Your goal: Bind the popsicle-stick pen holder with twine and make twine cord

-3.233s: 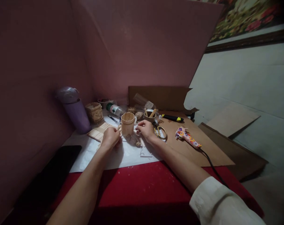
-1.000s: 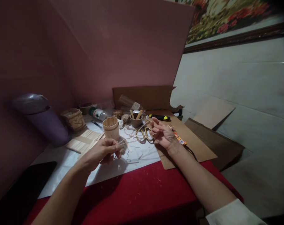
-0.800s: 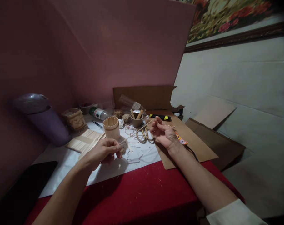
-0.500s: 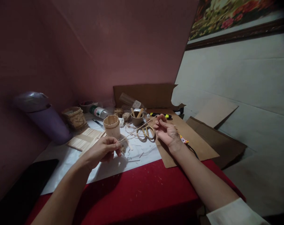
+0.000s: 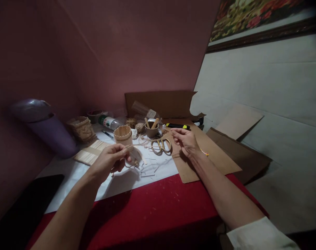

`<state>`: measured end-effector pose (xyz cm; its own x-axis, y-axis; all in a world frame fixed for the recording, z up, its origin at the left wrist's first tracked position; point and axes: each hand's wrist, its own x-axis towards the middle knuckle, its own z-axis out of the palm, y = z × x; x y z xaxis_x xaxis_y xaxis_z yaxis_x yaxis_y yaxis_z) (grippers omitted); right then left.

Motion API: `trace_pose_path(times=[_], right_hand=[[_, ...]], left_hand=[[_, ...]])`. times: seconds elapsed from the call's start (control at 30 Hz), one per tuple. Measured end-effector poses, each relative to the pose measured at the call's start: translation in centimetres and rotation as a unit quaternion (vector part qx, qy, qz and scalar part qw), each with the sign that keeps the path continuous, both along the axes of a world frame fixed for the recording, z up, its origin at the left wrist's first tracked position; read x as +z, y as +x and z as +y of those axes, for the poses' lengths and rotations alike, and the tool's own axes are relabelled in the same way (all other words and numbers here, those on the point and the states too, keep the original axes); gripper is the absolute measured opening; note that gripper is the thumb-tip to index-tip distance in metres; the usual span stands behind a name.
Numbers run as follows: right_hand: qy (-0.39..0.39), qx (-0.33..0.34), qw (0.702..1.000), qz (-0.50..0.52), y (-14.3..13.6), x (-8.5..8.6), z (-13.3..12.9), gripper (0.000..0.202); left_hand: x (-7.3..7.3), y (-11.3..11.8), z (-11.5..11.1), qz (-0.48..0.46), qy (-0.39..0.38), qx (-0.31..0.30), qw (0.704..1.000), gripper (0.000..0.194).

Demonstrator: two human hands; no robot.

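Observation:
A thin piece of twine (image 5: 147, 142) stretches between my two hands above the white sheet. My left hand (image 5: 112, 159) pinches one part of it between thumb and fingers, just in front of a small cup with a scalloped rim (image 5: 123, 134). The other part sits in the pinched fingertips of my right hand (image 5: 183, 140), over the edge of the cardboard. Beneath the strand, scissors with gold-coloured handles (image 5: 161, 147) lie on the sheet. Short scraps and a flat wooden stick (image 5: 143, 159) are scattered near my left hand.
Flat wooden sticks (image 5: 91, 152) lie bundled at left, near a carved-looking pot (image 5: 82, 130) and a purple container (image 5: 52, 133). Behind are a plastic bottle (image 5: 109, 122), twine balls (image 5: 140, 127), a small pot holding sticks (image 5: 152, 130) and a yellow-black cutter (image 5: 177, 126). Cardboard (image 5: 207, 152) covers the right side.
My left hand has risen slightly with the twine. My right hand has turned, knuckles now more toward me, and the strand between them hangs flatter and looser.

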<state>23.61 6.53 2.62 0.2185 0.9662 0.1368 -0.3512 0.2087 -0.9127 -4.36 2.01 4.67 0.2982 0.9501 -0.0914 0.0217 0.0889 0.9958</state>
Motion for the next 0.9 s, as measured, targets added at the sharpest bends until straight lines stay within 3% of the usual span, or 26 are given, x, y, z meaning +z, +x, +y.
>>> trace_pose_path(times=[0.13, 0.2, 0.37, 0.6, 0.8, 0.9], right_hand=[[0.022, -0.034, 0.981, -0.189, -0.2, -0.7, 0.2, 0.011], [0.028, -0.030, 0.977, -0.209, -0.3, -1.1, 0.2, 0.006], [-0.025, 0.011, 0.999, -0.041, -0.5, -1.2, 0.4, 0.012], [-0.078, 0.075, 0.989, 0.104, -0.2, -0.2, 0.1, 0.021], [-0.054, 0.104, 0.975, 0.187, 0.0, 0.1, -0.3, 0.019], [-0.022, 0.096, 0.981, 0.168, 0.1, 0.0, -0.2, 0.015]], left_hand=[[0.6, 0.2, -0.2, -0.039, 0.035, 0.033, 0.998, 0.026], [0.7, 0.2, -0.2, -0.044, 0.044, 0.043, 0.997, 0.025], [0.6, 0.1, -0.1, -0.043, 0.040, 0.042, 0.997, 0.025], [0.8, 0.3, -0.3, -0.040, 0.012, 0.039, 0.998, 0.024], [0.5, 0.2, -0.2, -0.051, -0.004, 0.042, 0.998, 0.022], [0.3, 0.1, 0.0, -0.064, -0.023, 0.040, 0.997, 0.021]])
